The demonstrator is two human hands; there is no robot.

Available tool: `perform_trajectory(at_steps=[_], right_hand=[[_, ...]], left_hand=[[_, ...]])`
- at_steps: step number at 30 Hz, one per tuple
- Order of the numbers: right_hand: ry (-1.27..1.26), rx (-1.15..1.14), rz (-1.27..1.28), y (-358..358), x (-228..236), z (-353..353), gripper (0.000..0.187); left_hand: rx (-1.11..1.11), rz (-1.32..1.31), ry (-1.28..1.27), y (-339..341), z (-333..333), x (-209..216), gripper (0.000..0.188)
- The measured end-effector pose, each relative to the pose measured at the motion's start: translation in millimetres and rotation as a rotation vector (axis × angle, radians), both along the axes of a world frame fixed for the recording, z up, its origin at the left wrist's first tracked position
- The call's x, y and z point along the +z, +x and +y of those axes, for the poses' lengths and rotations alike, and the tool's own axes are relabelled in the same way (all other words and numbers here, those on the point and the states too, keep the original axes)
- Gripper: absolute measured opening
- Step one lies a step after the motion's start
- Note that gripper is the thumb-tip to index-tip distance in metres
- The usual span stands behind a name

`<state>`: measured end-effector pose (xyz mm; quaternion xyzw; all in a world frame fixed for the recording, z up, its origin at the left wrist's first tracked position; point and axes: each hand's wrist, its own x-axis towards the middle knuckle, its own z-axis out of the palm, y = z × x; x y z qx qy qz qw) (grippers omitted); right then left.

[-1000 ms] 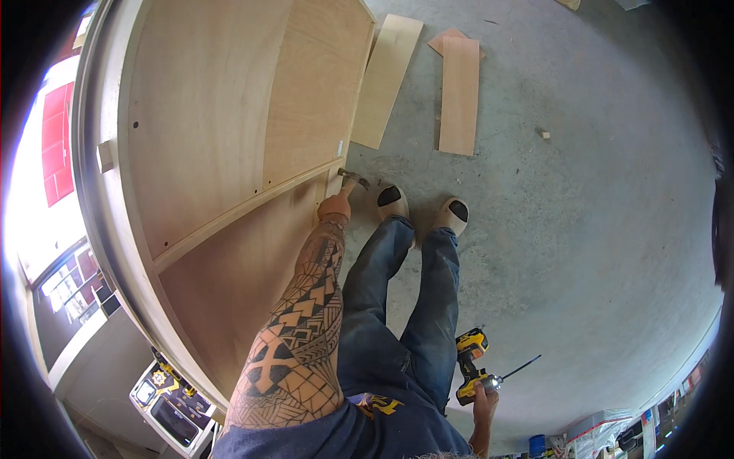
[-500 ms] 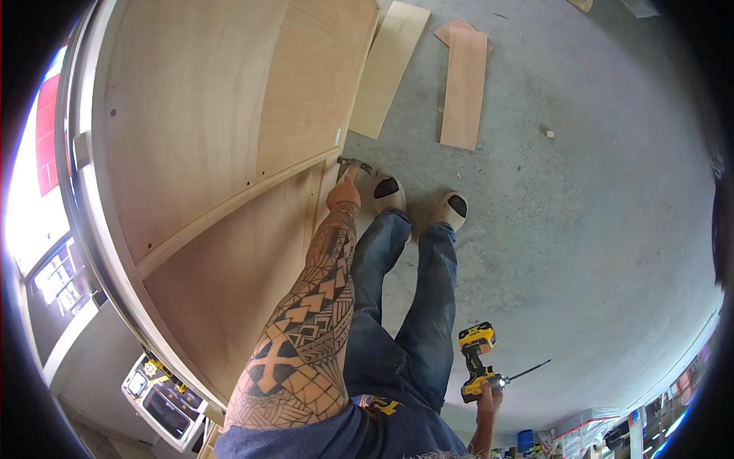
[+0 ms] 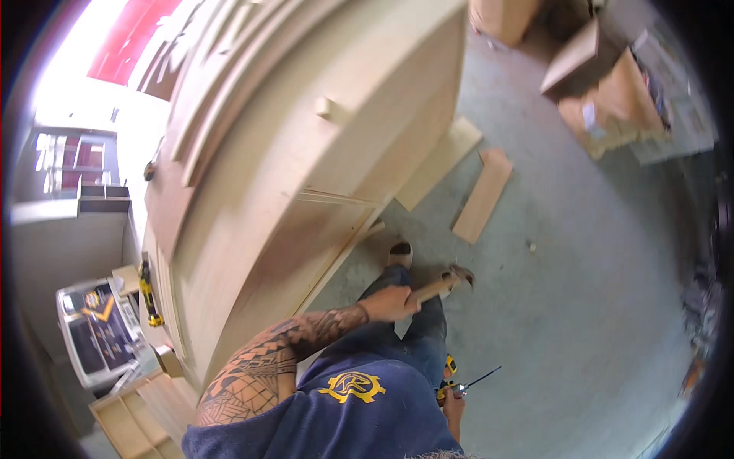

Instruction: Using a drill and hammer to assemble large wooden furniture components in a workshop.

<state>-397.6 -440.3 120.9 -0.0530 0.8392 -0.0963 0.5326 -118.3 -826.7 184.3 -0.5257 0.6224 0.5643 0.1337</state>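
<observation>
Left hand, fingers wrapped around the wooden handle of a hammer, holds it out over the concrete floor just beside the plywood cabinet. Right hand, low at the hip, fingers closed on a yellow drill. Two loose boards lie on the floor beyond.

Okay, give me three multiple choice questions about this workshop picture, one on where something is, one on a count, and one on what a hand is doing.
1. Where do the loose boards lie?
A. on the concrete floor right of the cabinet
B. on top of the cabinet
C. in the cardboard boxes

2. How many loose boards lie there?
A. one
B. two
C. four

3. What is the left hand doing?
A. hanging free
B. pressing flat on the cabinet
C. closed round a hammer handle

Answers: 1 A, both rest on the grey floor beside the cabinet. 2 B, two pale boards show. 3 C, the fingers wrap the wooden handle, while the right hand holds a yellow drill.
</observation>
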Motion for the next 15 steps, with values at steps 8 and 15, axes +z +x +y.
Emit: perform_trajectory(at_steps=[8, 15], right_hand=[[-0.141, 0.312, 0.105, -63, 36, -111, 0.057], [-0.202, 0.605, 0.390, -88, 80, -229, 0.065]], left_hand=[[0.030, 0.090, -0.635, 104, -2, 237, 0.032], [0.277, -0.365, -1.176, 273, -32, 254, 0.040]])
